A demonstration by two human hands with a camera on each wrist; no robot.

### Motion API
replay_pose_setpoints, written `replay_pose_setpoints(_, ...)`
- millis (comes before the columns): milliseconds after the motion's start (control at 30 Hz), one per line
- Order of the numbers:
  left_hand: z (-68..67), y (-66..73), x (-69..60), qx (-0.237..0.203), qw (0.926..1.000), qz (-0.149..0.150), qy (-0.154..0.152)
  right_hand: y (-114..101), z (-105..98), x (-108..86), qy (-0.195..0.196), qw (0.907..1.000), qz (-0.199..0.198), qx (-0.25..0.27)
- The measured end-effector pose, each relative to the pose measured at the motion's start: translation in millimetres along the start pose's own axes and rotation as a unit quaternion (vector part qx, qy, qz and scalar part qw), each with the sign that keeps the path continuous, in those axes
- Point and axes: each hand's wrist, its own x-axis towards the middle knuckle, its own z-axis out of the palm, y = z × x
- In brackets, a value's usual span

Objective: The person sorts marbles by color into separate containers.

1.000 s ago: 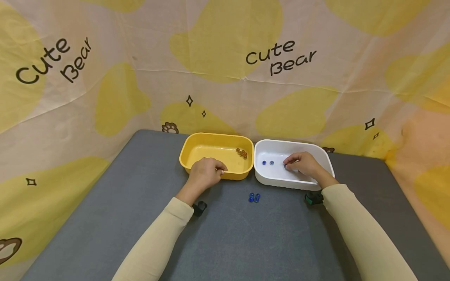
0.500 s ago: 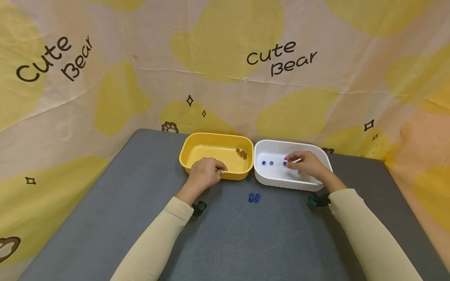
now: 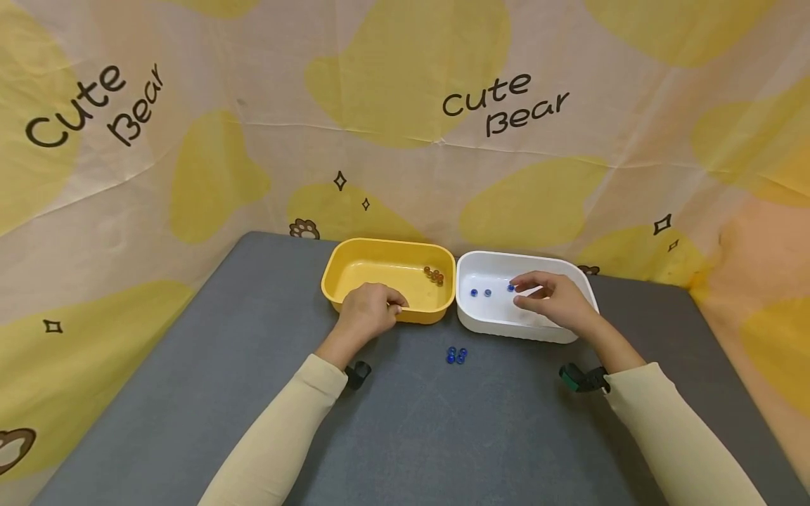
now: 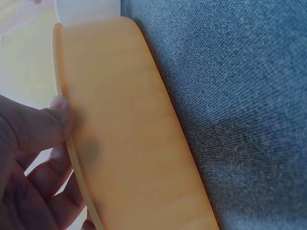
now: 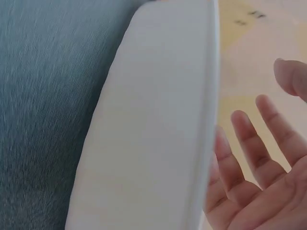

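The left hand point(image 3: 369, 311) grips the near rim of the yellow bin point(image 3: 420, 318); in the left wrist view its thumb point(image 4: 53, 125) lies on the outside of the wall and the fingers are behind it. Several amber marbles point(image 3: 434, 275) lie at that bin's right side. Over the white bin point(image 3: 506, 328) the right hand point(image 3: 557, 301) has thumb and fingers apart, holding nothing, with a blue marble point(image 3: 510, 288) by its fingertips. Two more blue marbles point(image 3: 474, 293) sit at the bin's left. The right wrist view shows the spread fingers point(image 5: 256, 151) beyond the white wall point(image 5: 148, 115).
Several blue marbles point(image 3: 457, 355) stand grouped on the grey table point(image 3: 405, 436) in front of the bins, which stand side by side. A patterned cloth point(image 3: 392, 105) hangs behind and at both sides. Each wrist wears a black device.
The right hand has let go of the third blue marble in the white bin, spread its fingers and drawn back slightly to the right. The left hand has stayed on the yellow rim.
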Motion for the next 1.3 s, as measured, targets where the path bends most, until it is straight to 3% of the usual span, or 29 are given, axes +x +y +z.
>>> replay_pose_setpoints(533,0.5,0.0,0.6,-0.006,1.0,0.003,-0.001,-39,22,-26.0,-0.006,0.9981,-0.038,0.048)
replay_pose_setpoints(900,0.3,0.0,0.1,-0.004,1.0,-0.001,-0.002,-45,50,-41.2,-0.028,0.9941,-0.047,0.093)
replay_pose_setpoints(1300,-0.3,1.1,0.0,0.001,1.0,-0.002,-0.006,-35,88,-48.2,-0.044,0.9949,-0.031,0.085)
